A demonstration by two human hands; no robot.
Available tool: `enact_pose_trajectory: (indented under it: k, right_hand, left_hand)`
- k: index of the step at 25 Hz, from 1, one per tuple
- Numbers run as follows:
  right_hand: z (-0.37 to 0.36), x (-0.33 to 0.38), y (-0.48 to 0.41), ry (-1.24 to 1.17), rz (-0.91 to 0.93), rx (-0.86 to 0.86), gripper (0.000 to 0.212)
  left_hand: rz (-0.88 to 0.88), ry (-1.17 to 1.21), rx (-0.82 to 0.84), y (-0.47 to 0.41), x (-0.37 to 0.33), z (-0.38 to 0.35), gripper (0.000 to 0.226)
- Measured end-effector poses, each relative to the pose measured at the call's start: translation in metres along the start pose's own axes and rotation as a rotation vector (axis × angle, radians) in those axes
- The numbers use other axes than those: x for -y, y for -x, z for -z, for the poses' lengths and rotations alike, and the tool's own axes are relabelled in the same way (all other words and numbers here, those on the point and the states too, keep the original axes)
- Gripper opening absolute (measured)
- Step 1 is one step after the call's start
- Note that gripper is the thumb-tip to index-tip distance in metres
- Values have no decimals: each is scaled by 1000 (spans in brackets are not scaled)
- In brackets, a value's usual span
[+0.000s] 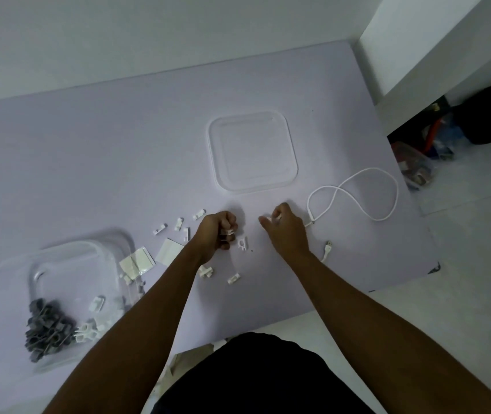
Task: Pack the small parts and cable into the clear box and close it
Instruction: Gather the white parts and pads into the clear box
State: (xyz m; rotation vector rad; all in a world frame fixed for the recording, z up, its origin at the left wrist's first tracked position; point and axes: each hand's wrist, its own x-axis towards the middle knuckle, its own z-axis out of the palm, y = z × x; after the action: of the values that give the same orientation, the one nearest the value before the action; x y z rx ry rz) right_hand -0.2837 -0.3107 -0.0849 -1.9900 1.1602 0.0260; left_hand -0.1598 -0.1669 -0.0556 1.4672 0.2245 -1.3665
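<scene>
Lilac table: left hand, right hand, fists around clips.

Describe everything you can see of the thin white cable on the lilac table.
The thin white cable looks like smooth flexible plastic. It lies loose on the lilac table, right of the right hand, curling into a loop that crosses itself once. Both ends, one a USB plug, lie near that wrist.

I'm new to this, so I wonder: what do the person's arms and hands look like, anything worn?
Both forearms are bare, with no sleeves in view. The left hand and right hand wear no gloves, and no watch, ring or bracelet shows. A black garment covers the body below.
</scene>
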Motion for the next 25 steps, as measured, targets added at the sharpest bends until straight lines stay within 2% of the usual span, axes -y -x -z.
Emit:
enact_pose_trajectory:
  k: [2,3,6,10,13,16,19,22,25]
  right_hand:
    - [-9,9,1,149,48,90,33]
    - [-15,12,2,187,76,118,32]
    - [-18,11,1,273,123,157,22]
    - [-12,10,12,63,133,207,16]
    - [-24,17,38,51,225,257,22]
    - [-41,20,57,161,153,288,28]
    - [-54,17,61,271,117,240,30]
    - [-61,24,64,259,59,199,27]
    - [-68,32,68,159,-88,162,22]
  left_hand:
    - [9,-22,23,9,-1,8,11]
    - [11,-42,3,13,-1,12,15]
    - [-15,-206,-145,13,1,9,41]
    - [-136,-294,-241,19,8,6,39]
    - [-165,-301,-276,31,11,15,41]
    - [-196,-347,-289,44,16,25,42]
    - [-235,-379,-297,57,20,44,37]
    - [-284,-364,-316,74,21,72,40]
    - [-399,-340,-407,99,21,103,45]
